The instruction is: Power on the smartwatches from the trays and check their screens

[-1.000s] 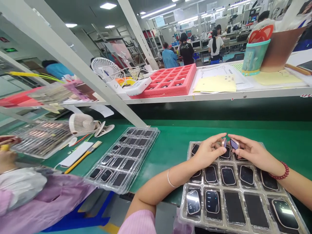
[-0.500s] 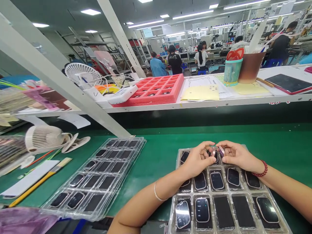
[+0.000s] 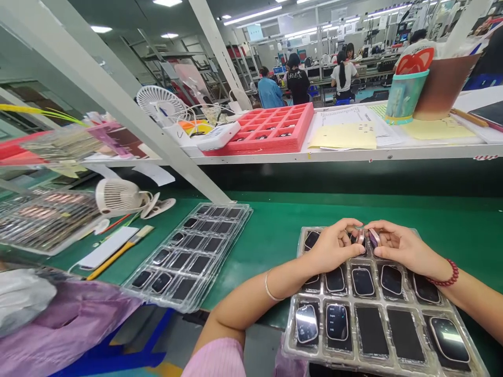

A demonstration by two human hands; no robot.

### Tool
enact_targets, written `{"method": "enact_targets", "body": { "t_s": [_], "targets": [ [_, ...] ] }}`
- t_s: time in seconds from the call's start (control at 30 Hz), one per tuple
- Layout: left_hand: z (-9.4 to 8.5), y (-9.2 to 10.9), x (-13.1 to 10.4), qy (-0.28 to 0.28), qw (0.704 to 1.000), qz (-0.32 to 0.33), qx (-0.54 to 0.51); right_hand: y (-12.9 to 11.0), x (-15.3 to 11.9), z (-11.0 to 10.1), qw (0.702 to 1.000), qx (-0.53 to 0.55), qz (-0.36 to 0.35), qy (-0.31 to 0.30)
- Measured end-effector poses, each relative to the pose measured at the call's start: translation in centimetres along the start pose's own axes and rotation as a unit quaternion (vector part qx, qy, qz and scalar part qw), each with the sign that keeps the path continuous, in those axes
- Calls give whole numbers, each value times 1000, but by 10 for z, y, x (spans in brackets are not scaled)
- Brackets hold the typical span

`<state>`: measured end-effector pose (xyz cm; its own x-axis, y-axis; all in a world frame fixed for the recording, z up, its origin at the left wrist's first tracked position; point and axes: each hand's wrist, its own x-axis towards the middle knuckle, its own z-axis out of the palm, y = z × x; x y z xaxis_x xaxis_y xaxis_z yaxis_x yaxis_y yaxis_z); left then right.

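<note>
Both hands are over the back row of a clear plastic tray (image 3: 356,303) that holds several dark-screened watch bodies. My left hand (image 3: 338,242) pinches a small pinkish watch body (image 3: 360,236) on edge between thumb and fingers. Close by, my right hand (image 3: 403,246) grips a second one, purplish on its side (image 3: 374,238). The two pieces are a short gap apart. In the front row, one watch (image 3: 337,322) shows lit text, and two middle compartments hold only black pads. Fingers partly hide the back row.
A second stacked tray (image 3: 192,251) with a few watches lies left on the green table (image 3: 271,225). Further left are a yellow brush (image 3: 118,254), a white fan (image 3: 120,196) and stacked parts. A shelf (image 3: 346,155) above holds a red foam tray (image 3: 275,125) and cups. People sit beyond.
The view has turned left and slightly down, so the trays and hands appear further right. Both hands keep their hold on the two pieces over the tray.
</note>
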<state>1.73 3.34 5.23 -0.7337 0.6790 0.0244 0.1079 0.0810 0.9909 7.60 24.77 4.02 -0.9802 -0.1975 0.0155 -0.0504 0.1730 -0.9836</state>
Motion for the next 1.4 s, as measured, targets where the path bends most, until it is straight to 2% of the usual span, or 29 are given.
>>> {"method": "enact_targets", "body": {
  "t_s": [0.53,0.73,0.87,1.03,1.17,1.23,1.3,1.4],
  "targets": [
    [-1,-9,3,-1,1000,0,-24,-6,2,1,1000,-6,22,5],
    [0,-10,7,23,997,-19,-71,-7,7,0,997,21,59,48],
    [0,-6,8,38,997,-18,-69,-9,6,-1,998,29,57,17],
    [1,-6,8,26,998,-15,-63,-11,5,0,999,22,49,11],
    [-1,-9,11,-11,998,-14,-63,-9,8,2,999,-3,34,12],
    [0,-5,7,-20,999,-4,-38,-11,2,2,998,-43,13,35],
    [4,4,-4,-30,998,33,43,-18,-13,3,989,-130,-33,61],
    [17,21,-30,-89,964,127,215,-28,-52,11,954,-278,-107,40]
  ]
}}
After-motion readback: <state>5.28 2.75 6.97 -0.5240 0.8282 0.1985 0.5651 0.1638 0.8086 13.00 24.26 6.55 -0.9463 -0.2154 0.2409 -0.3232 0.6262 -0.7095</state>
